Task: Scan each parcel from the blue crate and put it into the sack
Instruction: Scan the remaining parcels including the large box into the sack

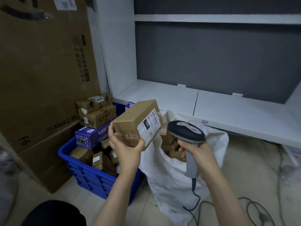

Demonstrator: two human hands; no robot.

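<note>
**A:** What can go wrong from here?

**B:** The parcel (138,123) is held only at its near end by the left hand (125,144), so it can be tipped forward and dropped before it is read. Its label (150,126) is turned toward 3 o'clock, to the scanner (187,132). If the angle is too flat, the code may be missed and the parcel bagged unscanned. The cable (194,193) hangs down in front of the sack (171,176) and could be snagged.

**A:** How are the fingers placed?

**B:** On the left hand they are spread wide, with the thumb, and curled around the parcel's near end. On the right hand (195,154) they are wrapped fully around the grey handle. Whether the trigger is pressed cannot be told.

**A:** Where is everything?

**B:** The parcel is raised at 12 o'clock, just above the sack's open mouth, where brown parcels are seen inside. The blue crate (91,175) stands at 11 o'clock beside the sack, and more parcels are left in it.
</note>
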